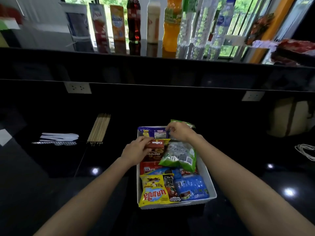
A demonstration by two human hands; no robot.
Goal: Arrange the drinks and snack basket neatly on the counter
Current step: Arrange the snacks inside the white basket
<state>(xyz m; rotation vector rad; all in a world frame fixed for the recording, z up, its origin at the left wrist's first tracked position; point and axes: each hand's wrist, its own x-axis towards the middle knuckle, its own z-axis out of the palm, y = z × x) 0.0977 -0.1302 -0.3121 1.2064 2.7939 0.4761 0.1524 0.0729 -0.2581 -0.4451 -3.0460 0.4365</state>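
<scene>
fingers at the snack basket

fingers of the left hand (136, 150) clamped on a red-brown packet (156, 149); fingers of the right hand (180, 132) pinching a green packet (185, 124); white snack basket (207, 174) on the lower black table (51, 184); drinks (134, 21) lined upright on the raised ledge behind.

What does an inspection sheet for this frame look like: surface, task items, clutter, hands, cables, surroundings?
Surface: glossy black counter, with a raised ledge behind.
Job's things: white snack basket full of packets; drinks row upright on the ledge.
Clutter: wooden skewers, white plastic cutlery.
Grippers: left hand grips a brown Collon packet; right hand pinches a green packet at the basket's far end.
Cables: white cord coiled at the right edge.
Surroundings: two wall sockets, window behind the drinks.
</scene>
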